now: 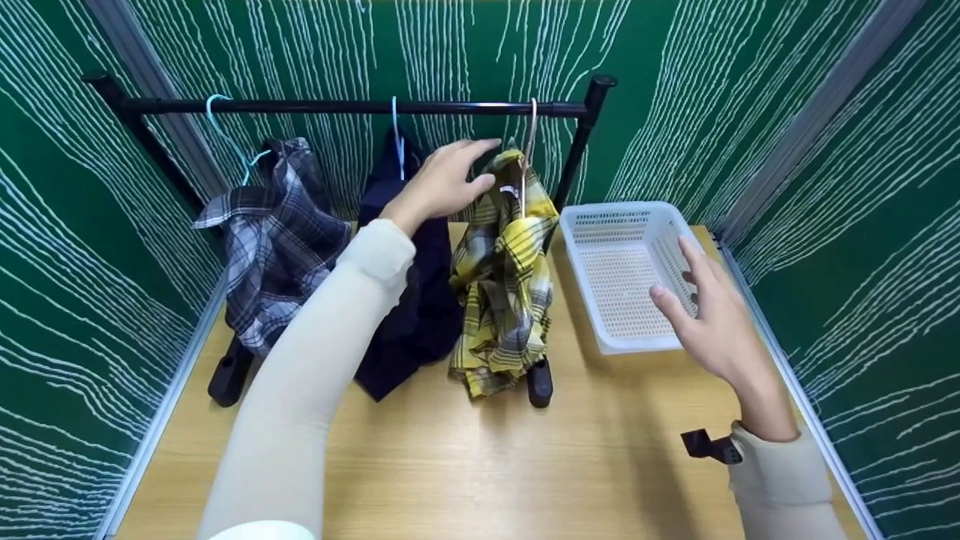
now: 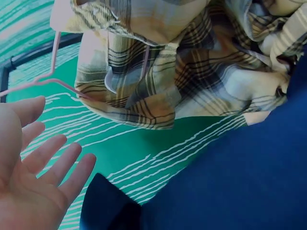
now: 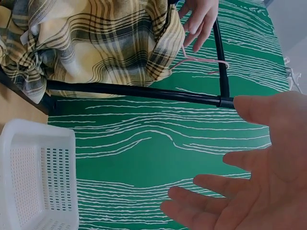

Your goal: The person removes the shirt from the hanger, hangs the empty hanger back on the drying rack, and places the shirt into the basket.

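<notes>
A yellow plaid shirt (image 1: 499, 285) hangs from a pink hanger (image 1: 529, 142) near the right end of the black rail. My left hand (image 1: 448, 178) is raised just left of that shirt's collar, fingers extended and holding nothing. In the left wrist view, a gap shows between its fingers (image 2: 79, 167) and the plaid cloth. Above the right side of a white basket (image 1: 619, 277), my right hand (image 1: 709, 315) hovers with spread fingers and nothing in it. The right wrist view shows its palm bare.
A black garment rack (image 1: 337, 106) stands on the wooden table (image 1: 480, 465). A dark navy garment (image 1: 412, 300) hangs mid-rail on a blue hanger (image 1: 395, 127). To its left, a dark plaid shirt (image 1: 281, 240) hangs crookedly from another blue hanger (image 1: 225, 135). Green walls (image 1: 862, 262) enclose the table.
</notes>
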Demonstrator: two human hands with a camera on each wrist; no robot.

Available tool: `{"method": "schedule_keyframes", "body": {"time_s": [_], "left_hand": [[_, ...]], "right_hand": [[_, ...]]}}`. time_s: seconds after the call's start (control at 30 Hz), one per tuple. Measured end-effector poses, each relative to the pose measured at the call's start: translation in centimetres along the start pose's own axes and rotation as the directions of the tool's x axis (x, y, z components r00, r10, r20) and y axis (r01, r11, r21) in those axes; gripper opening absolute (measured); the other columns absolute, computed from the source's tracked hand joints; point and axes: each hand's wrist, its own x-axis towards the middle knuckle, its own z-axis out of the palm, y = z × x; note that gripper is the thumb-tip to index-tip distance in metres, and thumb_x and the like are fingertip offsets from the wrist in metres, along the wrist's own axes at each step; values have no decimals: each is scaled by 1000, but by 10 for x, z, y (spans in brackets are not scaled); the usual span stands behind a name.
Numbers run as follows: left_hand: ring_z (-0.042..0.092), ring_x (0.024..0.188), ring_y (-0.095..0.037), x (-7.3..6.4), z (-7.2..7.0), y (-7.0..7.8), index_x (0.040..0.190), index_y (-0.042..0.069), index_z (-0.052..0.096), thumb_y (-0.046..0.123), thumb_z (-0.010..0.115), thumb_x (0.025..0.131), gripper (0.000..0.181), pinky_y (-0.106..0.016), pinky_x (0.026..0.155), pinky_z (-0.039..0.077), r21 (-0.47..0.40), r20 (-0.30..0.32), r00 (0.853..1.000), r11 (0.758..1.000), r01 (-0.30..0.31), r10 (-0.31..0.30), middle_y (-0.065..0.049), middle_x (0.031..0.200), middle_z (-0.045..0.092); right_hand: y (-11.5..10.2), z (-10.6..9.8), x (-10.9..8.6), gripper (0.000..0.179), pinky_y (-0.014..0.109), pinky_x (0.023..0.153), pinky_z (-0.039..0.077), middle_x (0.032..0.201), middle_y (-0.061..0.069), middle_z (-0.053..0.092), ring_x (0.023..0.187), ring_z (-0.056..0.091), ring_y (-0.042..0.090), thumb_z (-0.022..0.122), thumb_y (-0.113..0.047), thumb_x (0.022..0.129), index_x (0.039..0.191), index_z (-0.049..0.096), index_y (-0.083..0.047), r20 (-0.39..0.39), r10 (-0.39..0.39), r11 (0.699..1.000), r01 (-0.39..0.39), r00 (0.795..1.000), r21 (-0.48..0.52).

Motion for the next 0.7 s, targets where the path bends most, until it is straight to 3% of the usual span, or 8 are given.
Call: {"method": "schedule_keyframes", "body": {"time_s": [0.3, 0.47, 0.7], "left_hand": [[38, 155, -20, 37, 8, -1, 165, 30, 39, 34, 53, 112, 55, -39, 126, 31, -98, 40, 998, 994, 45, -41, -1, 168, 41], [31, 157, -17, 51, 13, -3, 165, 32, 38, 26, 45, 115, 51, -38, 128, 27, -122, 60, 996, 990, 74, -67, 2, 170, 38], [33, 157, -19, 66, 26, -11, 162, 24, 46, 10, 48, 112, 51, -34, 129, 22, -142, 40, 999, 990, 12, -6, 2, 167, 44]], "right_hand": [[-1, 5, -3, 73, 77, 104, 43, 164, 26, 38, 137, 49, 54, 62, -32, 108, 170, 26, -17, -22, -3, 1000, 4, 1000, 29], [0, 6, -5, 72, 76, 104, 44, 164, 25, 39, 137, 51, 52, 62, -31, 107, 169, 28, -17, -30, -12, 998, 14, 999, 55], [1, 10, -6, 72, 74, 109, 41, 166, 24, 37, 140, 48, 52, 62, -30, 108, 170, 26, -16, -9, -11, 997, 11, 1000, 80]]}}
